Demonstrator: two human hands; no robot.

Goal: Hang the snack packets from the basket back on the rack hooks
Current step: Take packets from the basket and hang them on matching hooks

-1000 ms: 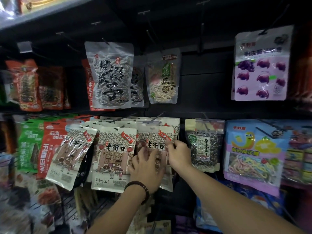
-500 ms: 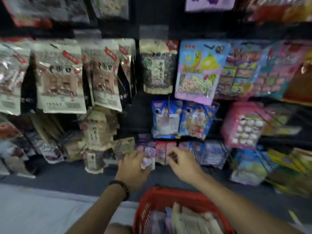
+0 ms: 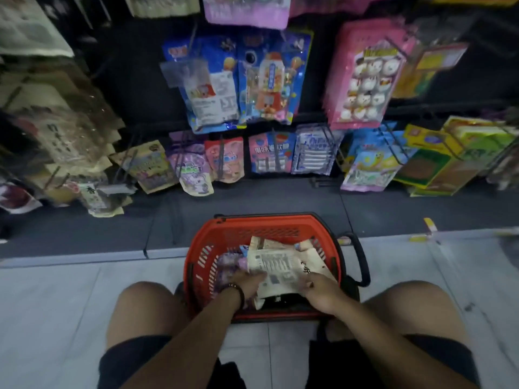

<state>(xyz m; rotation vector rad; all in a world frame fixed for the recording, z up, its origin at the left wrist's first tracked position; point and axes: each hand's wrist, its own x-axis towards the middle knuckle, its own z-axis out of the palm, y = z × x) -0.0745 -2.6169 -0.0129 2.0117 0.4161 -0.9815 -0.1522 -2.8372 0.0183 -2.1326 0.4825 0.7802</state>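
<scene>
Fingers [image 3: 310, 284] of the right hand [image 3: 323, 294] curl over the near right edge of a cream packet [image 3: 278, 266], gripping it. The left hand [image 3: 248, 279] reaches to the same packet's left edge. Its fingertips meet the edge, but whether they pinch it or only touch it cannot be made out. A dark bracelet [image 3: 238, 291] circles the left wrist.

The cream packet lies back-side up on top of the pile inside the red basket [image 3: 196, 249], which stands on the pale tiled floor [image 3: 70, 304] between the person's knees. More cream packets show behind it and a purple packet [image 3: 226, 266] sits to its left, mostly covered. The wrists hide the near wall of the basket. A black handle [image 3: 360, 256] hangs off its right side.

Beyond the basket, the rack [image 3: 134, 88] carries hanging packets: blue ones [image 3: 268, 80], a pink one [image 3: 362, 77], and a lower row on wire hooks [image 3: 396, 146]. Most print there is blurred, and the top row is cut off by the frame edge. The packets at far left are smeared beyond reading.

Half a second ago both hands hovered above the basket, in front of the lowest rack row, and only the basket's far rim showed. Since then the view has tipped down, the whole basket has come into sight, and both hands have dropped into it. A second ago they were up at the hanging cream packets.
</scene>
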